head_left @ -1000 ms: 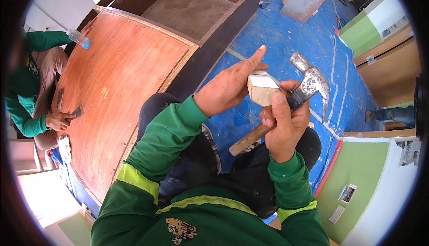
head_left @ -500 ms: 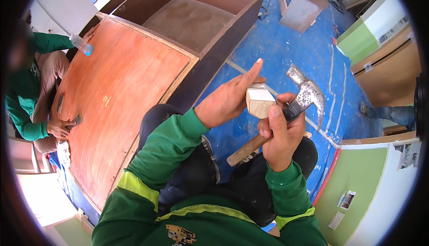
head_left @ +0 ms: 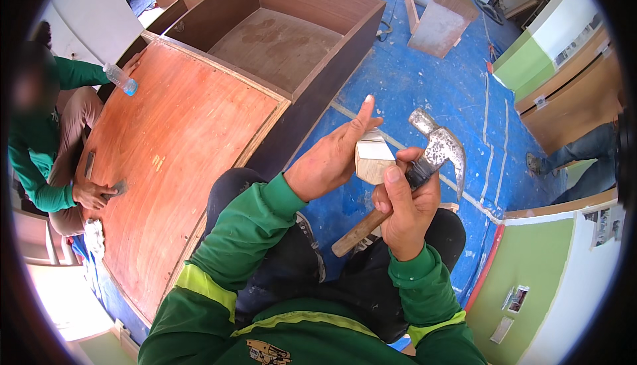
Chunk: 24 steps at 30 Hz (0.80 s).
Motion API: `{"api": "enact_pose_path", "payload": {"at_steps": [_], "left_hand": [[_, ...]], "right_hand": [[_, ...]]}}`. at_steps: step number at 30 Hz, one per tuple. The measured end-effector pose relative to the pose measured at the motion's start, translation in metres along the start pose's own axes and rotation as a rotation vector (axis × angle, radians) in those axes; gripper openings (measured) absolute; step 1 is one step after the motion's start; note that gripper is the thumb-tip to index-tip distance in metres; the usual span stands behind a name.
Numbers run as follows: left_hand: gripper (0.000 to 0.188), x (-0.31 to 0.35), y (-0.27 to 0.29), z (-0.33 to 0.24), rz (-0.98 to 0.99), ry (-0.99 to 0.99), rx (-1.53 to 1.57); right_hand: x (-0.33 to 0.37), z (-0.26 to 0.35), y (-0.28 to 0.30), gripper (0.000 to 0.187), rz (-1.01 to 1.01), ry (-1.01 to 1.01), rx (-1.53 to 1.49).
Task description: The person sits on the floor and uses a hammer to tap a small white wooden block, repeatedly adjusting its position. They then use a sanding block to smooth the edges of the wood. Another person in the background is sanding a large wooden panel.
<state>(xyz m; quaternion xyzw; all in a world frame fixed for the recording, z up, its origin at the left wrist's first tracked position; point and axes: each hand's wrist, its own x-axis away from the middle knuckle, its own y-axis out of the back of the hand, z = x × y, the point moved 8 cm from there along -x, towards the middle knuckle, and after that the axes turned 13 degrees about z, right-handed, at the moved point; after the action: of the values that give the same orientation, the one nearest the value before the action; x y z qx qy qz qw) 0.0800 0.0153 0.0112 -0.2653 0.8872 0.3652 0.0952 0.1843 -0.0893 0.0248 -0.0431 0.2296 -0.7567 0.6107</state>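
Observation:
My left hand is wrapped behind a short wooden block with a white top face, one finger sticking up along it. The block's bare cut end faces me. In my right hand is a claw hammer, gripped just below its worn metal head. Its wooden handle slants down to the left, above my knees. The right thumb and fingertips lie close against the block's right side; whether they also hold it I cannot tell.
To the left lies a reddish plywood panel, where a co-worker's hand holds a scraper. A plastic bottle sits at its edge. Behind stands an open brown cabinet. Blue sheeting covers the floor. Another person's legs are at right.
The view has shifted slightly. My hands keep their hold on block and hammer. At the right, more of the other person's legs shows.

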Motion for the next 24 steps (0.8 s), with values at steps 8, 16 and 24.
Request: {"api": "enact_pose_path", "payload": {"at_steps": [8, 16, 24], "left_hand": [[0.114, 0.0008, -0.0002, 0.0028, 0.006, 0.005, 0.018], [0.118, 0.0006, -0.0018, 0.0044, 0.016, -0.005, 0.010], [0.120, 0.0011, 0.0016, 0.0009, 0.010, -0.035, -0.010]], "right_hand": [[-0.0017, -0.0026, 0.0004, 0.031, 0.003, -0.009, 0.002], [-0.0013, -0.0019, 0.0002, 0.032, -0.024, -0.023, 0.004], [-0.0004, -0.0008, -0.0013, 0.032, -0.016, -0.022, 0.014]]}}
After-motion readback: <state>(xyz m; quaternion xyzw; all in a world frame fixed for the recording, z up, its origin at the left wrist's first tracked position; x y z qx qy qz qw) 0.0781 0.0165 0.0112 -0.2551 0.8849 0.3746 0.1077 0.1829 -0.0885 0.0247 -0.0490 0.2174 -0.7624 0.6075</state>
